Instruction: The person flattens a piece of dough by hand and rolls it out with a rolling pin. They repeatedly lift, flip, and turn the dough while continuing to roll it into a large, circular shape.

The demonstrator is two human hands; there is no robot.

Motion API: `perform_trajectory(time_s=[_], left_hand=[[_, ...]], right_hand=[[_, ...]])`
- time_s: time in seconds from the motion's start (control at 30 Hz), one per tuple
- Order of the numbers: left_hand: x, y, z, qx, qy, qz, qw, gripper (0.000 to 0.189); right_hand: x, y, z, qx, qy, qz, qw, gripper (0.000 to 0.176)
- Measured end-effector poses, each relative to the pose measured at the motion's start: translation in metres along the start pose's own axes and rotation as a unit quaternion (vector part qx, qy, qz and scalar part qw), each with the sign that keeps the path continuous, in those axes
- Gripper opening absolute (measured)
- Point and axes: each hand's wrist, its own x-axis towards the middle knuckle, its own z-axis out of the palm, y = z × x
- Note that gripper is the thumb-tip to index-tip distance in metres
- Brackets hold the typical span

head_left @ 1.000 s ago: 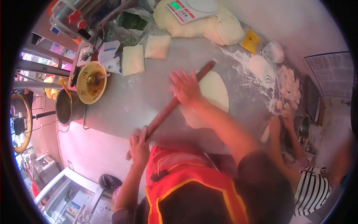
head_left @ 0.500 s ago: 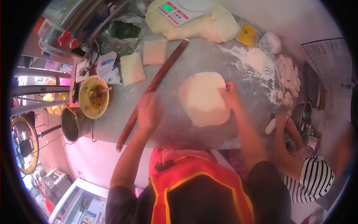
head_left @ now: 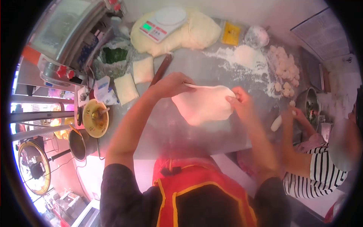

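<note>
A flat sheet of dough (head_left: 204, 106) hangs between my two hands over the grey worktop (head_left: 166, 128). My left hand (head_left: 176, 84) pinches its upper left edge between thumb and fingers. At the upper right edge, my right hand (head_left: 239, 100) grips the sheet the same way. Behind my left hand lies a dark red rolling pin (head_left: 163, 69), its near part hidden by my hand and forearm. Two folded dough squares (head_left: 143, 70) rest to the left of the pin.
A digital scale (head_left: 164, 24) sits on a big dough mass (head_left: 200, 32) at the back. Loose flour (head_left: 245, 56) and small dough pieces (head_left: 283, 66) lie at right. On the left are a yellow bowl (head_left: 89, 126) and a pot (head_left: 77, 145). A co-worker's hands (head_left: 293, 115) work at right.
My left hand has left the rolling pin and taken the dough's left edge. The sheet, flat on the worktop before, is now lifted along its far edge.
</note>
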Motion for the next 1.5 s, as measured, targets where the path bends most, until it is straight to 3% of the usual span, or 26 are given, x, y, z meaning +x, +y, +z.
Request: perform_trajectory(time_s=[0.1, 0.17, 0.27, 0.37, 0.47, 0.53, 0.57, 0.67, 0.73, 0.77, 0.8, 0.83, 0.87, 0.97, 1.03, 1.1, 1.17, 1.27, 1.4, 1.5], left_hand=[[-0.027, 0.046, -0.023, 0.136, 0.095, 0.085, 0.982, 0.023], [-0.039, 0.038, -0.018, 0.197, 0.142, 0.149, 0.958, 0.017], [-0.054, -0.007, 0.028, 0.291, 0.240, 0.186, 0.908, 0.026], [-0.072, -0.078, 0.100, 0.317, 0.267, 0.190, 0.890, 0.029], [-0.102, -0.109, 0.170, 0.329, 0.261, 0.169, 0.892, 0.031], [-0.122, -0.109, 0.178, 0.307, 0.245, 0.120, 0.912, 0.038], [-0.130, -0.110, 0.181, 0.296, 0.237, 0.096, 0.921, 0.041], [-0.157, -0.124, 0.180, 0.300, 0.366, 0.001, 0.881, 0.047], [-0.182, -0.130, 0.160, 0.291, 0.435, -0.066, 0.850, 0.055], [-0.193, -0.127, 0.152, 0.276, 0.436, -0.145, 0.844, 0.056], [-0.203, -0.126, 0.145, 0.262, 0.433, -0.222, 0.833, 0.058], [-0.211, -0.133, 0.141, 0.256, 0.428, -0.240, 0.833, 0.059], [-0.219, -0.140, 0.139, 0.250, 0.422, -0.258, 0.832, 0.059], [-0.229, -0.143, 0.136, 0.269, 0.398, -0.288, 0.828, 0.051], [-0.225, -0.124, 0.127, 0.266, 0.372, -0.325, 0.828, 0.045], [-0.229, -0.123, 0.132, 0.262, 0.379, -0.308, 0.832, 0.040], [-0.233, -0.128, 0.139, 0.254, 0.378, -0.276, 0.847, 0.038], [-0.248, -0.129, 0.170, 0.239, 0.351, -0.211, 0.881, 0.038], [-0.239, -0.093, 0.191, 0.248, 0.314, -0.125, 0.908, 0.040], [-0.247, -0.098, 0.200, 0.263, 0.303, -0.119, 0.908, 0.048]], right_hand=[[-0.013, -0.035, 0.001, -0.091, 0.048, -0.114, 0.988, 0.018], [-0.020, -0.036, 0.011, -0.168, 0.072, -0.197, 0.963, 0.017], [-0.025, 0.023, 0.033, -0.243, 0.049, -0.285, 0.926, 0.018], [-0.031, 0.109, 0.050, -0.291, -0.031, -0.314, 0.903, 0.024], [-0.048, 0.155, 0.048, -0.287, -0.111, -0.319, 0.896, 0.028], [-0.051, 0.167, 0.042, -0.231, -0.137, -0.341, 0.901, 0.030], [-0.043, 0.162, 0.044, -0.283, -0.099, -0.332, 0.894, 0.038], [0.016, 0.123, 0.071, -0.454, 0.038, -0.246, 0.856, 0.068], [0.068, 0.152, 0.125, -0.444, 0.135, -0.196, 0.864, 0.081], [0.062, 0.127, 0.156, -0.385, 0.116, -0.149, 0.903, 0.084], [0.061, 0.135, 0.188, -0.373, 0.102, -0.220, 0.895, 0.084], [0.036, 0.105, 0.211, -0.281, 0.018, -0.174, 0.943, 0.082], [0.026, 0.124, 0.234, -0.405, -0.040, -0.287, 0.867, 0.076], [-0.012, 0.109, 0.209, -0.359, -0.214, -0.363, 0.833, 0.071], [0.016, 0.155, 0.166, -0.313, -0.174, -0.158, 0.920, 0.068], [0.008, 0.154, 0.099, -0.484, -0.002, -0.258, 0.836, 0.066], [-0.004, 0.151, 0.058, -0.525, 0.013, -0.194, 0.829, 0.065], [-0.022, 0.130, 0.038, -0.475, 0.080, -0.203, 0.853, 0.064], [-0.043, 0.115, 0.069, -0.443, -0.012, -0.294, 0.847, 0.063], [-0.020, 0.127, 0.093, -0.433, -0.009, -0.275, 0.858, 0.063]])
